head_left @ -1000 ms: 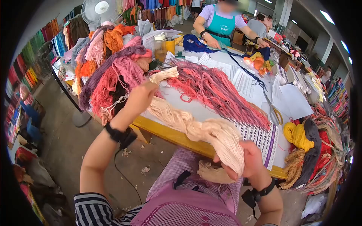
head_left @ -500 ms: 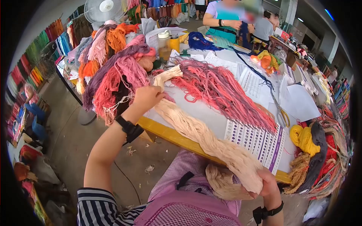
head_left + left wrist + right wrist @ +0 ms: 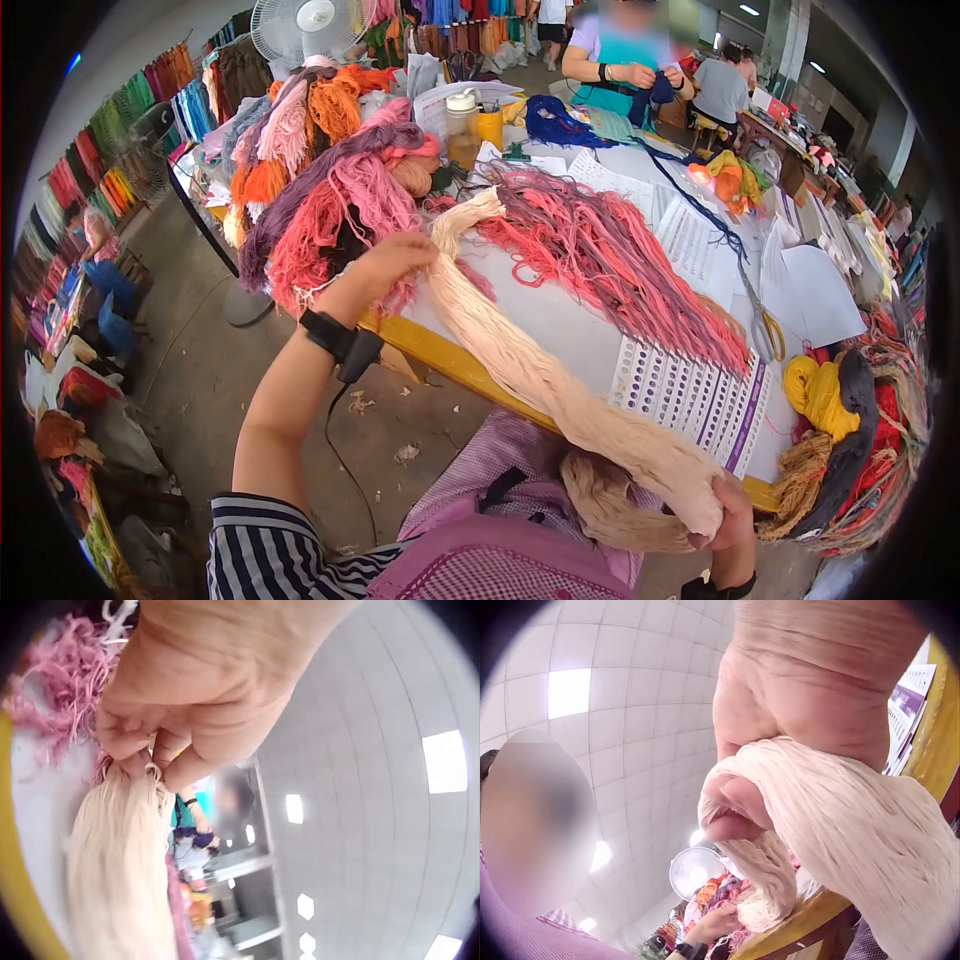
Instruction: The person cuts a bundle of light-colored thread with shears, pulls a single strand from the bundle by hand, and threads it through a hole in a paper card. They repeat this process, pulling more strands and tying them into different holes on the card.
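Cream skein [image 3: 555,385] pulled straighter; soft, stringy

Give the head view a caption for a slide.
Cream yarn held between the left hand and right hand, with pink-and-purple yarn lying on the table beyond.

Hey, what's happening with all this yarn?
Someone holds a long bundle of cream yarn across the yellow edge of the table. Their left hand pinches it farther off; their right hand grips it closer in. Pink and purple yarn lies beyond; opposite, another person handles dark blue yarn.
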A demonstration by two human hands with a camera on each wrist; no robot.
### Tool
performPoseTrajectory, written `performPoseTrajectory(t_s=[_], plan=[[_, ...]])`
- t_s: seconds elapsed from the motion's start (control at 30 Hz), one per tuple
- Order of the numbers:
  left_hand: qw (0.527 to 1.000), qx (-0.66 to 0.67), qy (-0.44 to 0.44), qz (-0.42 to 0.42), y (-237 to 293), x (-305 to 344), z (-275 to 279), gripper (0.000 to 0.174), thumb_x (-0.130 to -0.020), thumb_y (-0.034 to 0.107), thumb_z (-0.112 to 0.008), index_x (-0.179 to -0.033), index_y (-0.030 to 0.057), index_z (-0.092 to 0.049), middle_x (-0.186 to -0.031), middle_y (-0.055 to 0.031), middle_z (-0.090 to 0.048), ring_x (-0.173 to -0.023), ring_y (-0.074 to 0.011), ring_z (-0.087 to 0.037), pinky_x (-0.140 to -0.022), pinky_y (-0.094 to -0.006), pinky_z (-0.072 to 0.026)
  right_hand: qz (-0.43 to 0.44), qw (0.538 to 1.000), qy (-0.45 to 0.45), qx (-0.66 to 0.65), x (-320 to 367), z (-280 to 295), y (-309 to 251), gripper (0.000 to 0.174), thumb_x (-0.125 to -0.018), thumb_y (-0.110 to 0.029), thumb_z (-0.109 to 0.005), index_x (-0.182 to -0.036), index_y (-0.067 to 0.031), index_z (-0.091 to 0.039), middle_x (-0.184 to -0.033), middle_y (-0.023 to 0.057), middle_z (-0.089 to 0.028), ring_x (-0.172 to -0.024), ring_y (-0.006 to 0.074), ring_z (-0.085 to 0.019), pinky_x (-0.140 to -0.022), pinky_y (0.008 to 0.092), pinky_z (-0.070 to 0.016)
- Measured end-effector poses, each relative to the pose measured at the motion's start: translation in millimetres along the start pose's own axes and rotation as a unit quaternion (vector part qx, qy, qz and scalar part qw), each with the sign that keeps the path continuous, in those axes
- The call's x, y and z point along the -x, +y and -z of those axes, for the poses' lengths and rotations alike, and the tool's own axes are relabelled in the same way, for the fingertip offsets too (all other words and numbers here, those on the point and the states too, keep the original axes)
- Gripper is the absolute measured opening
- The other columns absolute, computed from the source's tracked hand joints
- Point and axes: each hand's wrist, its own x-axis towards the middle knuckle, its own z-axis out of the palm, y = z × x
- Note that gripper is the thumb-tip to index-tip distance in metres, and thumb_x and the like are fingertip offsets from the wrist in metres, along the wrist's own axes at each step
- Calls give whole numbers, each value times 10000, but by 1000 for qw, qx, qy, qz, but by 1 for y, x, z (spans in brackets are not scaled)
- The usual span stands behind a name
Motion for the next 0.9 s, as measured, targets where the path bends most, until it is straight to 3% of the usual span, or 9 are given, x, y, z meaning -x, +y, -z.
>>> performPoseTrajectory(t_s=[0.23,0.27,0.37,0.4,0.43,0.57,0.73,0.83,0.9], plan=[[932,351,-83,22,37,38,15,86,-914,152,-579,-894,69,-588,-742,31,-536,-554,-28,-376,-422,-170,-254,84,977,42,-191,3,19,-1,517,-967,-373,-389,-1270,39,-464,-802,130,-667,-393,151,-554,-255,269,-396],[933,343,-107,21,40,44,13,131,-916,191,-605,-941,72,-556,-762,32,-545,-556,-16,-369,-415,-165,-261,184,946,178,-200,3,37,2,574,-960,-424,-368,-1283,44,-442,-876,175,-662,-411,183,-549,-311,277,-426],[961,222,-165,-19,50,70,4,156,-912,207,-619,-923,70,-544,-804,35,-545,-568,3,-364,-423,-156,-257,188,937,-206,-211,21,38,-22,601,-955,-484,-354,-1258,20,-477,-1080,193,-641,-718,258,-646,-614,364,-553],[960,169,-219,-33,48,77,8,132,-919,183,-605,-942,66,-550,-853,37,-575,-597,13,-417,-438,-154,-284,255,936,15,-242,26,47,-27,618,-966,-491,-315,-1288,23,-434,-759,116,-553,-468,197,-474,-405,326,-426],[962,171,-210,-33,47,85,9,132,-919,183,-605,-942,66,-550,-853,37,-575,-597,13,-417,-438,-154,-284,290,931,66,-212,30,48,-29,615,-965,-489,-319,-1287,22,-437,-777,117,-555,-494,200,-480,-428,331,-429],[956,-33,-272,-101,30,118,14,129,-904,126,-576,-1005,47,-591,-851,39,-620,-637,-9,-514,-465,-170,-371,353,923,86,-122,44,50,-35,603,-965,-483,-336,-1284,15,-449,-852,120,-565,-600,213,-503,-517,352,-443],[986,-81,144,18,-5,146,66,177,-833,87,-547,-951,83,-678,-680,56,-572,-564,-35,-492,-462,-208,-380,375,919,97,-70,54,38,-38,588,-964,-475,-357,-1281,7,-465,-946,124,-577,-731,228,-532,-628,378,-461],[893,-338,276,-114,-47,138,119,176,-814,102,-582,-962,75,-674,-657,16,-580,-572,-119,-556,-512,-264,-442,370,922,96,-52,56,31,-37,579,-963,-471,-370,-1280,3,-474,-1003,127,-584,-811,238,-550,-695,394,-472],[716,-562,413,-30,-44,140,112,159,-792,125,-609,-923,96,-695,-683,-85,-626,-641,-243,-631,-600,-368,-490,360,928,87,-35,52,25,-40,573,-963,-468,-379,-1278,0,-480,-1040,128,-588,-863,244,-561,-739,404,-479]])
